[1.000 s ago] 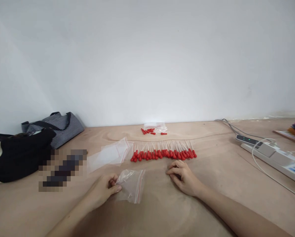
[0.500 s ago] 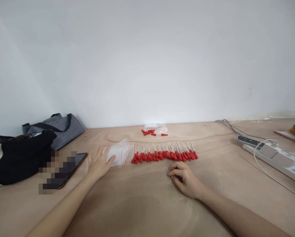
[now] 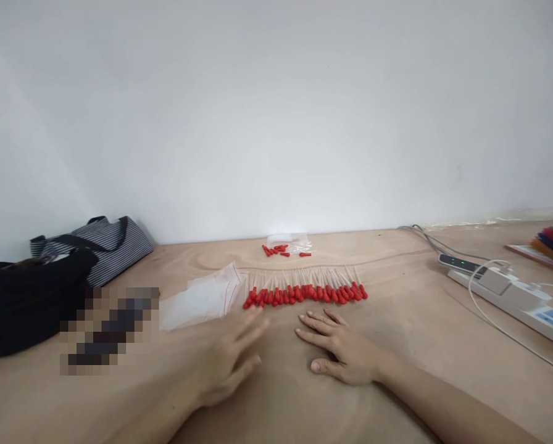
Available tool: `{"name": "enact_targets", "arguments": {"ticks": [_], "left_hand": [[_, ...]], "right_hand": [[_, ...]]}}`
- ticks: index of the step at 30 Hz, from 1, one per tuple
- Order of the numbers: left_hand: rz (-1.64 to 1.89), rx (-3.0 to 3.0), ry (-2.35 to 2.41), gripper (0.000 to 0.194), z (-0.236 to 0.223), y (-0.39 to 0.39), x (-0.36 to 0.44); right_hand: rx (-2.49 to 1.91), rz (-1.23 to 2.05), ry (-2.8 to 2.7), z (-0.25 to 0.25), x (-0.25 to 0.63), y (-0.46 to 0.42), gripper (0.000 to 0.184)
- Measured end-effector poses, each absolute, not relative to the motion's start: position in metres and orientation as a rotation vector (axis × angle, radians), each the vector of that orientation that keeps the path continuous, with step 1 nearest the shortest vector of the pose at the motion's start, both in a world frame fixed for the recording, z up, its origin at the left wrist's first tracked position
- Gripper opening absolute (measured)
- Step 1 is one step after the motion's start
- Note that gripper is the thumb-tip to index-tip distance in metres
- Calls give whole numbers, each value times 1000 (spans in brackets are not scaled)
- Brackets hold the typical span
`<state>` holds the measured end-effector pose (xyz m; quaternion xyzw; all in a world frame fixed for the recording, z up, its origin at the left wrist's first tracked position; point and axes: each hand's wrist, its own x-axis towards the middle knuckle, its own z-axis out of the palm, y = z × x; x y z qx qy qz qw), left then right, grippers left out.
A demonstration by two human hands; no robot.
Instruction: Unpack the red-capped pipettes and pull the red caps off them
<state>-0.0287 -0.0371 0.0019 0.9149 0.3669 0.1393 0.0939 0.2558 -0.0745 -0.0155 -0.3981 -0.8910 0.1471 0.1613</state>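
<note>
A pale wall (image 3: 276, 123) is seen behind a wooden tabletop (image 3: 415, 327), across whose middle a row of red-bulbed droppers (image 3: 311, 291) is laid, thin stems pointed toward the wall. Well to the left of the row, a black bag (image 3: 31, 308) and a striped bag (image 3: 137, 239) are set; well to its right, a white power strip (image 3: 529, 311) is placed. In front of its middle, the right hand (image 3: 341, 345) is held palm down, fingers spread and released, nothing gripped. The left hand (image 3: 230, 354) is blurred near the row's left end; its fingers look spread and free, though whether a bulb is touched cannot be told. Just left of the row, flat clear bags (image 3: 197, 302) with red seal lines are overlapped. Behind it, loose red pieces (image 3: 276, 249) are scattered. The step in hand is judged to be the placing of both free hands at the row; for any bulb to be lifted from here, fingertips would need to be brought forward and closed gently, its neighbours left undisturbed.
</note>
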Motion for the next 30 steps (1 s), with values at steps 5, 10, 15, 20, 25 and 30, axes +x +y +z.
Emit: {"name": "enact_targets", "arguments": {"ticks": [5, 10, 15, 20, 25, 30], "left_hand": [[188, 2659, 833, 49, 5, -51, -17], [534, 2708, 930, 30, 0, -43, 4], [814, 2816, 1031, 21, 4, -14, 68], [925, 2915, 1109, 12, 3, 16, 112], [999, 2943, 1082, 12, -2, 20, 116], [1313, 2813, 986, 14, -1, 5, 84]], "right_hand": [[-1159, 431, -2553, -13, 255, -75, 58], [-1187, 420, -2515, -15, 254, -73, 54], [-1147, 387, -2488, -15, 255, -72, 49], [-1131, 382, -2486, -14, 255, -72, 45], [-1101, 329, -2460, -18, 254, -72, 44], [-1039, 61, -2145, -25, 256, -70, 19]]}}
